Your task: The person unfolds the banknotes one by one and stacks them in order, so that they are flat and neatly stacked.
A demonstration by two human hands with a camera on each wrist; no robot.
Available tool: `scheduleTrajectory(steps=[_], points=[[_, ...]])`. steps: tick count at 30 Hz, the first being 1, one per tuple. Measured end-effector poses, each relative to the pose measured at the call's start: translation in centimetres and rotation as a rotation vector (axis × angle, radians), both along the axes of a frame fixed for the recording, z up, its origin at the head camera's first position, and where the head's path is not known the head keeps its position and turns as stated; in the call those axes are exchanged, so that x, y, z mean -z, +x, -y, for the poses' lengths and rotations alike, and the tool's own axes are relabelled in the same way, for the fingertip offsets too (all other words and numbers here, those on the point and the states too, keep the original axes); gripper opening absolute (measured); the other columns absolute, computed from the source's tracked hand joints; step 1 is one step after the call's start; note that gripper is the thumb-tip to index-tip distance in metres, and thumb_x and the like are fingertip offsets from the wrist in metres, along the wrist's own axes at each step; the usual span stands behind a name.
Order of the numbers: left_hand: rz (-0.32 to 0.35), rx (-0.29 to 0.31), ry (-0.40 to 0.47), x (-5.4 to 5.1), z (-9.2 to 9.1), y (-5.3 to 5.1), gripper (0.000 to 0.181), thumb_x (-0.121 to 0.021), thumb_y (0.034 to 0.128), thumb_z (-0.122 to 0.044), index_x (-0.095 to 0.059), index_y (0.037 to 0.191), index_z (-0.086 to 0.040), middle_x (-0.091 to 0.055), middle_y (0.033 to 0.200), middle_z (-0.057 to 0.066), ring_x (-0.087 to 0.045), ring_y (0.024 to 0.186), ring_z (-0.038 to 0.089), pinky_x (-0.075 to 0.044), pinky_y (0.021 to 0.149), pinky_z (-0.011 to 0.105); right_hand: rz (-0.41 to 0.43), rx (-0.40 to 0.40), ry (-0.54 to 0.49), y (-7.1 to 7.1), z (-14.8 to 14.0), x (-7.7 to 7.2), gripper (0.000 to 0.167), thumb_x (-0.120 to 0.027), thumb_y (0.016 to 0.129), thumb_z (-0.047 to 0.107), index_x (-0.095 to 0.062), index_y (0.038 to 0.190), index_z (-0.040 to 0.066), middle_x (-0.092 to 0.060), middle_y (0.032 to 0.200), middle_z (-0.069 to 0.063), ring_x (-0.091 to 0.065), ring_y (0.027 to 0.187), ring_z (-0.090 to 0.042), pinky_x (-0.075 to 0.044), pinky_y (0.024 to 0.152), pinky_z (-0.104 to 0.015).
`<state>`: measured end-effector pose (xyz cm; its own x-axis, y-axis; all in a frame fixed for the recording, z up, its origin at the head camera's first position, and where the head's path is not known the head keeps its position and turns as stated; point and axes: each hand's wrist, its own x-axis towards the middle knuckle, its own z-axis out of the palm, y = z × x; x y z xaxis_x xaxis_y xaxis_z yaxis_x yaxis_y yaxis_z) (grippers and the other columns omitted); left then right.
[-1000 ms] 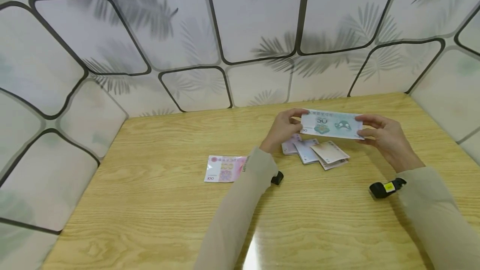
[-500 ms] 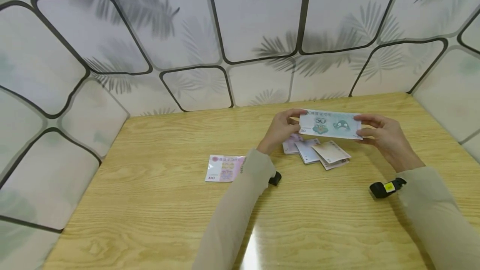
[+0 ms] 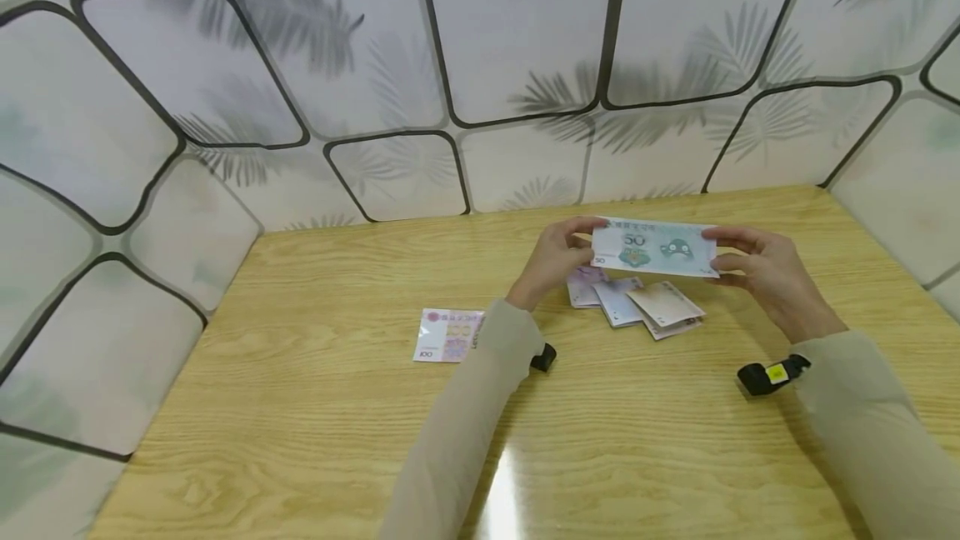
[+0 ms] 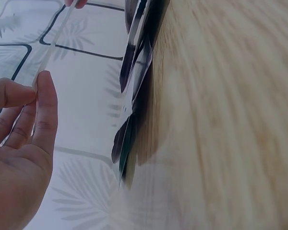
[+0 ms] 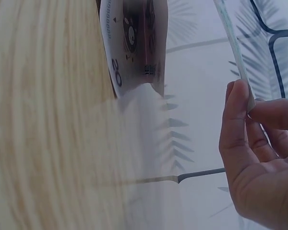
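Observation:
Both hands hold a green-and-white banknote (image 3: 652,248) marked 50 above the table, its printed face toward the head camera. The left hand (image 3: 551,263) pinches its left end between thumb and fingers; the right hand (image 3: 776,277) pinches the right end. In the left wrist view the left hand (image 4: 26,139) grips the note, seen edge-on. The right wrist view shows the right hand (image 5: 259,153) pinching the other end. Below the held note lie several folded notes: a purple one (image 3: 585,288), a bluish one (image 3: 618,303) and a brownish one (image 3: 666,305) on top at the right.
A pink 100 note (image 3: 446,335) lies flat on the wooden table (image 3: 300,407), partly covered by the left sleeve (image 3: 465,415). A patterned wall (image 3: 525,32) with dark outlines and leaf shapes stands behind and beside the table. In the right wrist view, a folded note (image 5: 134,48) shows 20.
The held note and the left hand have shifted slightly to the left in the head view, with the right hand following a little. Both hands keep their hold.

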<state>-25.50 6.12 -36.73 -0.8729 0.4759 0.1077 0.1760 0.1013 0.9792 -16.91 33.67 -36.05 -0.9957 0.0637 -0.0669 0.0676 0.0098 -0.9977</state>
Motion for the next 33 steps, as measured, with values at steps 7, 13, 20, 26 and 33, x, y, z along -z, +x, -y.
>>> scheduleTrajectory(steps=[7,13,20,26,33], points=[[-0.03,-0.007,-0.022,-0.1,0.5,-0.1,0.047,-0.058,0.09,0.015,-0.066,0.133,-0.003,-0.064,0.127,0.011,-0.064,0.092,0.015,-0.059,0.081,0.045,-0.015,-0.021,-0.008,-0.2,0.4,-0.1,0.038,-0.059,0.097,-0.01,-0.074,0.11,0.023,-0.059,0.114,0.01,-0.06,0.092,-0.008,-0.059,0.074,-0.023],[-0.02,0.0,-0.022,-0.2,1.0,0.1,0.048,-0.058,0.0902,0.015,-0.065,0.134,-0.004,-0.063,0.129,0.011,-0.063,0.094,0.015,-0.059,0.078,0.04,-0.03,-0.038,-0.025,-0.2,0.7,-0.3,0.038,-0.059,0.096,-0.011,-0.074,0.109,0.022,-0.06,0.113,0.009,-0.061,0.09,-0.008,-0.059,0.074,-0.023],[-0.036,-0.002,-0.011,-0.5,1.9,0.2,0.048,-0.058,0.0896,0.015,-0.064,0.134,-0.002,-0.062,0.131,0.014,-0.062,0.094,0.016,-0.052,0.07,0.032,-0.073,-0.061,-0.111,-0.2,1.2,-0.3,0.04,-0.057,0.096,-0.014,-0.077,0.106,0.019,-0.067,0.109,0.009,-0.065,0.088,-0.009,-0.06,0.073,-0.025],[-0.043,-0.018,-0.031,-0.5,2.9,0.2,0.048,-0.057,0.0897,0.014,-0.065,0.134,-0.004,-0.062,0.13,0.012,-0.061,0.096,0.015,-0.052,0.07,0.035,-0.107,-0.089,-0.143,-0.1,2.1,-0.4,0.039,-0.058,0.095,-0.015,-0.077,0.107,0.017,-0.068,0.109,0.008,-0.066,0.088,-0.01,-0.06,0.073,-0.024],[-0.084,-0.013,-0.031,-0.7,4.0,0.2,0.047,-0.057,0.0897,0.015,-0.064,0.134,0.0,-0.062,0.132,0.017,-0.063,0.098,0.02,-0.052,0.071,0.03,-0.096,-0.096,-0.081,-0.4,2.9,-0.6,0.038,-0.057,0.096,-0.013,-0.075,0.111,0.018,-0.063,0.113,0.007,-0.065,0.09,-0.009,-0.059,0.076,-0.024]])
